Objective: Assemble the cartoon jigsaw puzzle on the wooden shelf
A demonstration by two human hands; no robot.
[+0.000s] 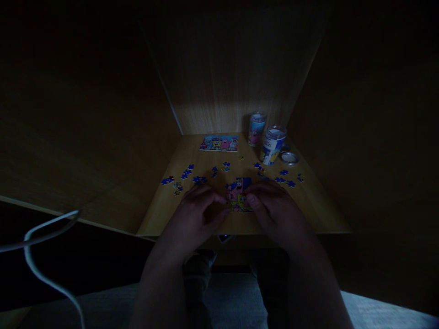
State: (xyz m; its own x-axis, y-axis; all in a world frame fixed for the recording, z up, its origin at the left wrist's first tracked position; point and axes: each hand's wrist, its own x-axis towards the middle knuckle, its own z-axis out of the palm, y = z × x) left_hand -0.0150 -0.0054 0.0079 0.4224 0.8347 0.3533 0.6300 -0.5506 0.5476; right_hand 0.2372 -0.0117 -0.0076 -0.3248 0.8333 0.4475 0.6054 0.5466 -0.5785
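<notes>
A partly joined jigsaw puzzle [239,185], with pink and yellow cartoon figures on blue, lies near the front of the wooden table. My left hand [200,210] is at its left edge, thumb and forefinger curled together against the border. On the opposite side my right hand [270,205] pinches the right edge, its thumb over the pieces. Both hands cover parts of the puzzle, and the dim light hides whether a single loose piece is between the fingers. Loose blue puzzle pieces [199,180] lie just beyond my left hand.
A cartoon picture sheet [219,143] lies at the back. Two clear-topped canisters [257,130] [270,148] stand at back right beside a round lid [290,158]. More loose pieces [291,183] are scattered right. Wooden panels enclose the table; a white cable [44,276] hangs lower left.
</notes>
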